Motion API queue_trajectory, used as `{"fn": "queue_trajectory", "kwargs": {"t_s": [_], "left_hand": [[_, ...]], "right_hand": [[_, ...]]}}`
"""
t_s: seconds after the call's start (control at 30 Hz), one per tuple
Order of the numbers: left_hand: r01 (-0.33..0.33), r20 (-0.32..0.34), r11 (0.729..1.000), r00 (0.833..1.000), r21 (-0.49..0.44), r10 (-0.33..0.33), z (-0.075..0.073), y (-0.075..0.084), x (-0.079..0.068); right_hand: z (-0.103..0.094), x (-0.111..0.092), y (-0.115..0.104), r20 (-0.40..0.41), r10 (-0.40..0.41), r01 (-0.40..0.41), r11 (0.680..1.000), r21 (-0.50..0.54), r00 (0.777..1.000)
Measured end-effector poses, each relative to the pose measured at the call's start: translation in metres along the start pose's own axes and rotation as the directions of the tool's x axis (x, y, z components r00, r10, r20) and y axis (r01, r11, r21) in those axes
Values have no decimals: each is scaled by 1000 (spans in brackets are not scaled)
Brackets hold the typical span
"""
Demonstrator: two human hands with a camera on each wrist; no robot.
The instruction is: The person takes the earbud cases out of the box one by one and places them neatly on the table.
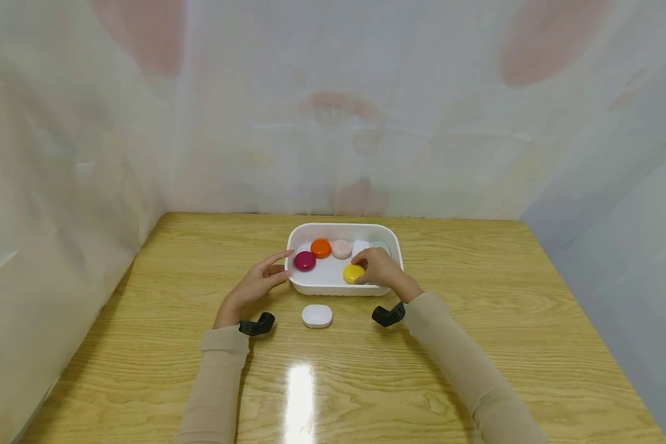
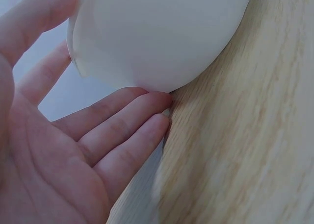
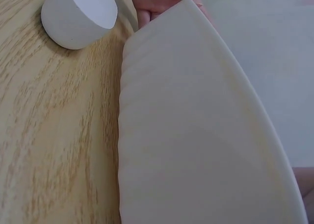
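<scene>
A white oblong bin [image 1: 324, 290] with a raised rim stands on the table. In it, my right hand [image 1: 383, 267] pinches a glossy yellow round piece [image 1: 353, 274] between thumb and fingers; the bin's wall hides this grip in the right wrist view. My left hand [image 1: 257, 283] touches the bin's left end, its fingers extended against the wall [image 2: 147, 42]. Inside, a crimson round piece [image 1: 304, 261] lies at the left, then an orange one [image 1: 320, 248], a pale pink one [image 1: 341, 248] and a white piece [image 1: 359, 246]. A pale green piece [image 1: 380, 246] is partly behind my right hand.
In front of the bin, a white oval piece [image 1: 317, 316] sits on the wood-grain table [image 1: 477, 345]; it also shows beside the bin in the right wrist view. Pale sheeting [image 1: 333, 154] closes off the back and both sides.
</scene>
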State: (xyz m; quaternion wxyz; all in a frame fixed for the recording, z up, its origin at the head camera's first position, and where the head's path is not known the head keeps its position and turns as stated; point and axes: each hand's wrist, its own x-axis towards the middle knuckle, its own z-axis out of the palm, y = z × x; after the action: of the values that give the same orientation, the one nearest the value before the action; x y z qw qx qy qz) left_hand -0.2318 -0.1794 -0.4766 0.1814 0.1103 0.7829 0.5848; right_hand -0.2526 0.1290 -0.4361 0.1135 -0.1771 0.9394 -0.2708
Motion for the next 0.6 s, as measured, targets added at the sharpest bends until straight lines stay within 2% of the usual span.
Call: {"fn": "queue_trajectory", "kwargs": {"t_s": [0.17,0.37,0.47,0.6], "left_hand": [[-14,5,1000,1000,12,14,0,-2,0],[-5,5,1000,1000,24,5,-1,0,0],[-9,1,1000,1000,16,9,0,-1,0],[-11,4,1000,1000,16,11,0,-1,-1]], "right_hand": [[-1,-2,1,-42,-40,41,999,11,998],[-4,-7,2,-139,-117,131,987,94,983],[-8,-13,0,-178,-142,167,976,138,974],[-11,-26,-6,-229,-181,235,943,236,956]]}}
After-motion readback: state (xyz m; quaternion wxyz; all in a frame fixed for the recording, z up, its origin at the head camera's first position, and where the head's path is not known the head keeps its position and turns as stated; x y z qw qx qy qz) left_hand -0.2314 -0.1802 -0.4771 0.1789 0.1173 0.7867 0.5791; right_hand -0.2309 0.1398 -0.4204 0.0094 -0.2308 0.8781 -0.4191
